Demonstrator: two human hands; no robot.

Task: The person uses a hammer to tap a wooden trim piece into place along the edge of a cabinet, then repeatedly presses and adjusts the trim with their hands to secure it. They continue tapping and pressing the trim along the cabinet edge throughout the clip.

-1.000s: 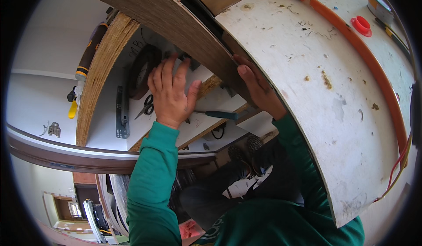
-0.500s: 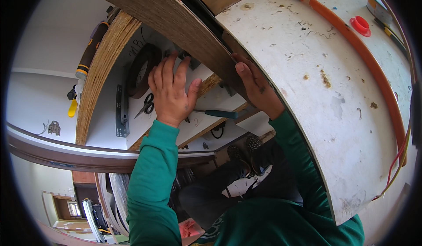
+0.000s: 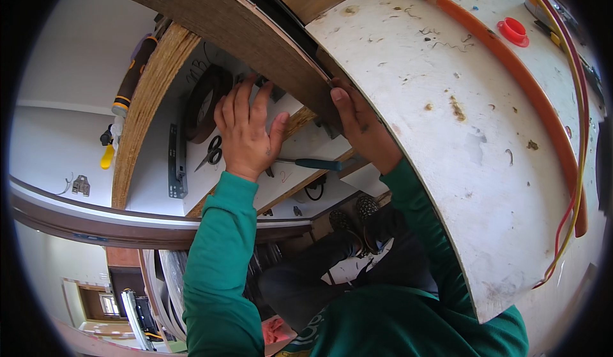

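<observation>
A dark brown wood-grain board [image 3: 255, 28] slants across in front of me, from the upper left toward the middle. My left hand [image 3: 248, 130] is open, its fingers spread and reaching up to the board's lower edge. At the board's near right end, my right hand [image 3: 367, 127] is closed on the edge, thumb over the face. The other fingers are partly hidden behind. Below the board, past my left hand, lie black-handled scissors [image 3: 214, 150], a screwdriver with a teal handle [image 3: 318, 164], a brown roll of tape or edging [image 3: 207, 102] and a metal drawer runner [image 3: 176, 162].
A stained white worktop [image 3: 415, 57] curves along the right, close against my right forearm. On it lie an orange tube [image 3: 511, 70], a red cap [image 3: 513, 31] and red and yellow cables [image 3: 582, 114]. A raw chipboard edge [image 3: 153, 95] stands at left, beside a brown-handled tool [image 3: 135, 76].
My right hand has shifted slightly left along with the worktop in the picture. The cables at the right now cross more of the view. My left hand stays almost in place.
</observation>
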